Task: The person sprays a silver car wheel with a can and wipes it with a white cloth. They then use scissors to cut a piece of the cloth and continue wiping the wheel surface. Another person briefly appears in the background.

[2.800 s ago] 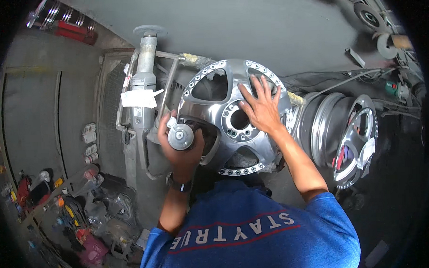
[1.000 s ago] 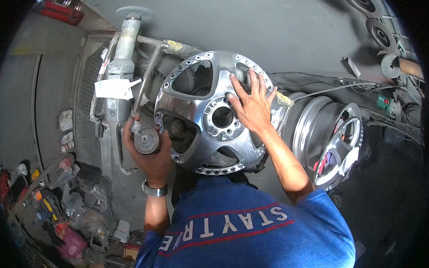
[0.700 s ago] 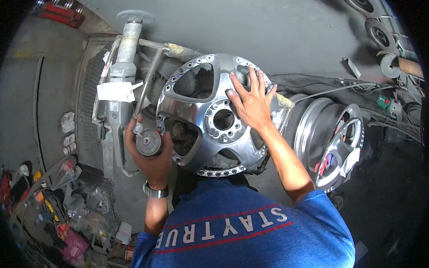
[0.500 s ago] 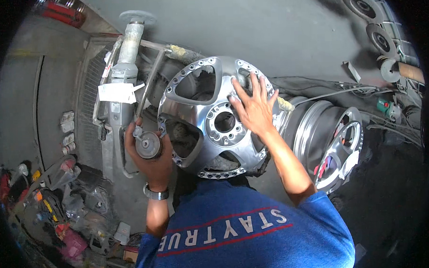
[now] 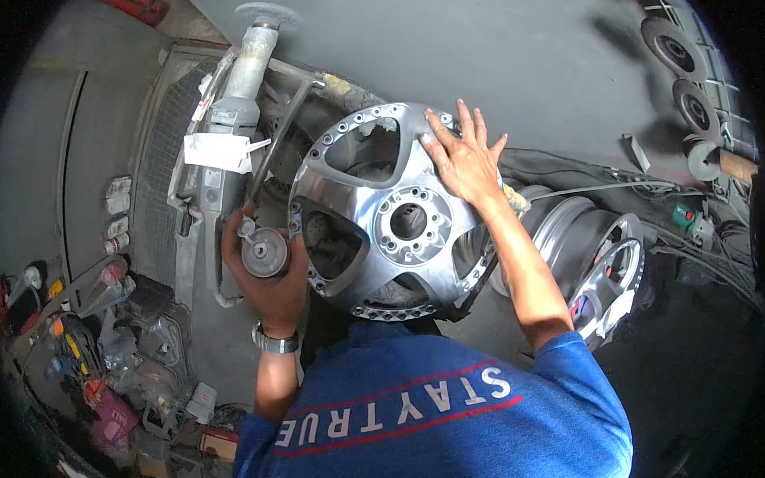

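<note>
A shiny alloy wheel face (image 5: 347, 186) with wide spokes and small bolts round its edge is in front of me. My right hand (image 5: 471, 164) lies spread on its upper right part, the fingertips near the outer edge. To the left of the wheel, my left hand (image 5: 273, 303) is wrapped round a grey round disc-shaped object (image 5: 265, 251) with a small knob on its rim. I cannot make out its exact kind. The fingers of this hand are close to the wheel's left edge, and whether they touch it is unclear.
A long grey power tool (image 5: 227, 118) with a disc on its end stands in a metal frame at left. More wheel rims (image 5: 559, 229) lie at right, beside hoses and a green tool (image 5: 689, 220). Round discs (image 5: 675, 50) hang far right. Mixed clutter (image 5: 150, 340) covers the lower left.
My right hand has slid outward over the wheel toward its upper right edge. My left hand keeps its hold on the disc-shaped object. The whole view has shifted slightly.
</note>
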Motion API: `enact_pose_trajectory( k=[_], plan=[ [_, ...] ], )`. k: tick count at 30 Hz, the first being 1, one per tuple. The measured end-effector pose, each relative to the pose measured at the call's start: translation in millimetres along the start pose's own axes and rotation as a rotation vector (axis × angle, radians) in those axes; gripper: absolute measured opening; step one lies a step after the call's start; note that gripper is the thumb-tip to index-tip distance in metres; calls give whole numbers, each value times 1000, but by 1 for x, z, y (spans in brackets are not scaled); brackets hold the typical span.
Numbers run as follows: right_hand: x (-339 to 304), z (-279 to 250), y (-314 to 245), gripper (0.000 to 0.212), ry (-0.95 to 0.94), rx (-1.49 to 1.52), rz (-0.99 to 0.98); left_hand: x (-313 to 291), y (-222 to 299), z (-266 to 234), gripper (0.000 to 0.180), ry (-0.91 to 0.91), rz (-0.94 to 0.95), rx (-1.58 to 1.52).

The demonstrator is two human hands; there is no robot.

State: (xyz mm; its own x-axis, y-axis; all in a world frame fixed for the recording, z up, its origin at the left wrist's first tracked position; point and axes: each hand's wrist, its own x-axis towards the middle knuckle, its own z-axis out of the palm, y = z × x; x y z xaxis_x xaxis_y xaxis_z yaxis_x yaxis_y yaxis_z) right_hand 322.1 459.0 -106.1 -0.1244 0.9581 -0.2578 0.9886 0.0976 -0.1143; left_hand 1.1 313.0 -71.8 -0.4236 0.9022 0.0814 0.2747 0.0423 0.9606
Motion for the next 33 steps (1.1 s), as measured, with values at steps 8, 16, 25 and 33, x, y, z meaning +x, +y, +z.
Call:
enact_pose_trajectory(
  k=[8,16,25,33],
  plan=[
    [2,-7,4,68,-27,-15,-36,0,-5,0,95,10,-12,33],
    [15,-9,-4,71,-72,45,30,0,-11,3,93,16,-30,15],
    [30,-14,5,76,-95,82,115,1,-7,4,92,20,-23,-20],
    [27,-19,-13,79,-105,97,44,-1,-8,-3,92,36,-57,-37]
  ],
)
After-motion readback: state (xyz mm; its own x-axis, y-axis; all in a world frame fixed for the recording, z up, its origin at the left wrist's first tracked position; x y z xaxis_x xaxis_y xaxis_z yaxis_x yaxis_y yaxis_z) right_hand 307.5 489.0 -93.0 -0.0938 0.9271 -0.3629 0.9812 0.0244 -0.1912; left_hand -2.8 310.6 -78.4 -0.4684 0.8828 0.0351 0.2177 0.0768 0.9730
